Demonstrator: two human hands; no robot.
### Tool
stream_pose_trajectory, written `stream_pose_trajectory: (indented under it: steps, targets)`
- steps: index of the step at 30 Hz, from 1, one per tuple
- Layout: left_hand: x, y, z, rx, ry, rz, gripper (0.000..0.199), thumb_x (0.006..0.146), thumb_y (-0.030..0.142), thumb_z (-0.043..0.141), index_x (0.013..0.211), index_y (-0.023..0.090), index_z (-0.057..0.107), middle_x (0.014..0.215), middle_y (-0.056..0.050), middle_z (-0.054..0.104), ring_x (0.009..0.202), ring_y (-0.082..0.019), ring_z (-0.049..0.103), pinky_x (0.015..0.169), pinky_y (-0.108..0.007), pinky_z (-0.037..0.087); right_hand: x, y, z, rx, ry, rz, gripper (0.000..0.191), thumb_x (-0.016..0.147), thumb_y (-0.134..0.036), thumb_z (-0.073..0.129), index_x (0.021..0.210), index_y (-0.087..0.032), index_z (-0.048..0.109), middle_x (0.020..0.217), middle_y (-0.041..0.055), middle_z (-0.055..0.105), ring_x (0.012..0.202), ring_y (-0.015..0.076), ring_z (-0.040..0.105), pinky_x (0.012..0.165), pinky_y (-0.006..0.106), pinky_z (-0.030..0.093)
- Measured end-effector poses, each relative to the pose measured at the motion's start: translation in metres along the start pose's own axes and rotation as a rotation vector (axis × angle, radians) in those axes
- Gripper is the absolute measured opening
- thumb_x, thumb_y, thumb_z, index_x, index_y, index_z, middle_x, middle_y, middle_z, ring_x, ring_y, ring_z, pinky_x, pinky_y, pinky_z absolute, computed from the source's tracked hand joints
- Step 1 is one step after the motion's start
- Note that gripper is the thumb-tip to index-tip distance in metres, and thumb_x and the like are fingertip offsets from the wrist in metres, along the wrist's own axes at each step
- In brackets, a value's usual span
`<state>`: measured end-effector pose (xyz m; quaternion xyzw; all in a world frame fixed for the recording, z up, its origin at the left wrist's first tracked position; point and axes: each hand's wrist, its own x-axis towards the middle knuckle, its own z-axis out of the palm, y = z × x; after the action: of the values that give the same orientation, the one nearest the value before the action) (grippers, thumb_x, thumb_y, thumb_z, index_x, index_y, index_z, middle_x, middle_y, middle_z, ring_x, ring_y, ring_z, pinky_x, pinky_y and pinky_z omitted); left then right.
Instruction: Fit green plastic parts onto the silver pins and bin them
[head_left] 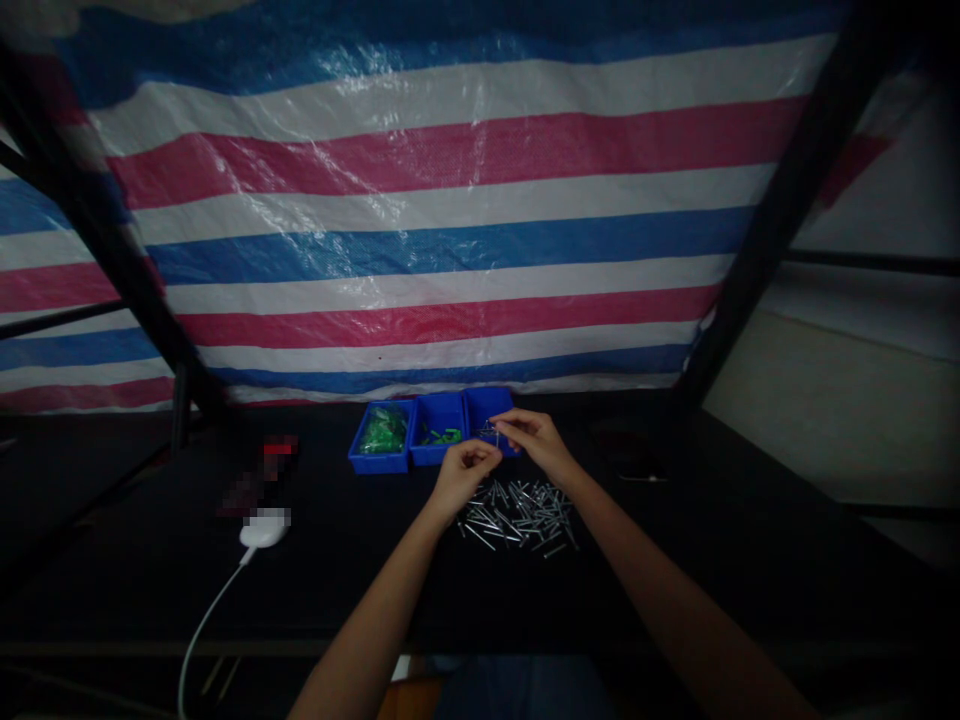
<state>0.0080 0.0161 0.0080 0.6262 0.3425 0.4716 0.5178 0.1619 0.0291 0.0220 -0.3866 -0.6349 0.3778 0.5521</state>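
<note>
From the head-worn camera, a dark tabletop point(360, 570) is seen backed by a red, white and blue striped sheet point(450, 150), framed by a slanting dark post on the left point(127, 260) and another on the right point(765, 230). On the left side of the table, a white rounded device point(264, 530) is trailed by a white cable point(206, 610), with a red-and-dark item point(277, 450) blurred out behind it. To the right of the hands, a dark flat object point(630, 455) is largely lost in shadow. Part of the right-hand bin is blocked from view by the right hand point(532, 437), and the near-left edge of a loose heap of metal pins point(517, 515) is overlapped by the left hand point(466, 472).

Three blue bins are lined up side by side: a clear bag of green pieces point(384, 432) is held in the left bin point(379, 465), a few loose green pieces point(450, 437) in the middle bin point(427, 457); the contents of the right bin point(487, 397) cannot be made out.

Between the hands, before the right bin, a thin metal piece point(497, 439) is held upright, its lower end pinched by the left hand's nearly closed fingers. The right hand is curled at its top, fingertips drawn together; whether anything is gripped there cannot be told.
</note>
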Motion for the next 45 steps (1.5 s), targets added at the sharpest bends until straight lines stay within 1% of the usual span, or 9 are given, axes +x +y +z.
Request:
stream_pose_trajectory:
  steps: [14,24,26,29,32,34,37,40,45]
  targets:
    - [-0.001,0.01,0.0,-0.032,0.103,0.026,0.027,0.059,0.037,0.07,0.062,0.012,0.062,0.053,0.001,0.051,0.049,-0.007,0.04,0.048,-0.019,0.028,0.002,0.0,-0.001,0.012,0.028,0.101,0.035,0.064,-0.046,0.062,0.082,-0.016,0.066,0.063,0.0021,0.06,0.05,0.0104,0.048,0.043,0.022,0.037]
    - [0.003,0.001,-0.003,0.004,0.117,0.02,0.025,0.06,0.035,0.07,0.067,0.012,0.062,0.056,0.0,0.052,0.05,-0.007,0.04,0.048,-0.019,0.027,0.004,0.001,-0.006,0.011,0.05,0.103,0.029,0.063,-0.042,0.064,0.074,-0.016,0.065,0.064,0.0017,0.06,0.053,0.0118,0.051,0.047,0.023,0.038]
    - [0.003,-0.002,-0.004,0.016,0.096,0.021,0.026,0.062,0.035,0.069,0.071,0.012,0.062,0.057,0.001,0.052,0.05,-0.007,0.041,0.048,-0.019,0.028,0.005,0.001,-0.009,0.006,0.089,0.075,0.028,0.064,-0.042,0.064,0.075,-0.016,0.065,0.066,0.0024,0.061,0.057,0.013,0.052,0.048,0.023,0.039]
    - [0.003,-0.006,-0.004,0.066,0.051,0.04,0.025,0.065,0.035,0.067,0.075,0.012,0.062,0.06,0.0,0.053,0.051,-0.007,0.043,0.05,-0.019,0.029,0.007,0.005,-0.016,-0.021,0.209,0.034,0.029,0.066,-0.043,0.062,0.077,-0.017,0.065,0.074,0.0045,0.064,0.063,0.0158,0.054,0.051,0.024,0.04]
    - [0.002,-0.01,-0.004,0.174,0.025,0.065,0.025,0.067,0.035,0.064,0.076,0.012,0.062,0.063,-0.001,0.055,0.052,-0.008,0.044,0.05,-0.02,0.031,0.009,0.011,-0.024,-0.117,0.336,-0.029,0.03,0.068,-0.044,0.059,0.078,-0.016,0.066,0.079,0.0062,0.065,0.069,0.0183,0.056,0.058,0.028,0.042]
    - [0.0,-0.011,-0.004,0.279,0.002,0.075,0.023,0.069,0.035,0.062,0.077,0.013,0.062,0.064,-0.002,0.056,0.053,-0.008,0.045,0.051,-0.02,0.031,0.011,0.017,-0.029,-0.219,0.38,-0.096,0.029,0.07,-0.043,0.057,0.077,-0.017,0.067,0.078,0.0061,0.066,0.069,0.0185,0.057,0.065,0.031,0.042]
    - [-0.003,-0.01,-0.002,0.42,-0.063,0.091,0.021,0.072,0.033,0.058,0.079,0.014,0.062,0.066,-0.001,0.058,0.054,-0.009,0.047,0.052,-0.02,0.033,0.012,0.025,-0.032,-0.435,0.368,-0.173,0.025,0.072,-0.041,0.056,0.074,-0.02,0.068,0.078,0.0051,0.066,0.072,0.0191,0.056,0.072,0.034,0.04]
    - [-0.006,-0.007,0.0,0.509,-0.127,0.108,0.019,0.075,0.031,0.055,0.081,0.015,0.062,0.068,0.0,0.059,0.057,-0.009,0.049,0.054,-0.019,0.035,0.01,0.029,-0.031,-0.637,0.325,-0.192,0.021,0.074,-0.039,0.055,0.075,-0.023,0.069,0.08,0.0048,0.065,0.079,0.0209,0.054,0.075,0.036,0.039]
    - [-0.008,-0.006,0.0,0.595,-0.16,0.122,0.02,0.076,0.031,0.053,0.083,0.015,0.062,0.07,-0.001,0.06,0.059,-0.01,0.051,0.055,-0.019,0.037,0.007,0.033,-0.027,-0.776,0.257,-0.18,0.02,0.075,-0.039,0.055,0.074,-0.026,0.07,0.084,0.0052,0.063,0.086,0.023,0.049,0.076,0.037,0.038]
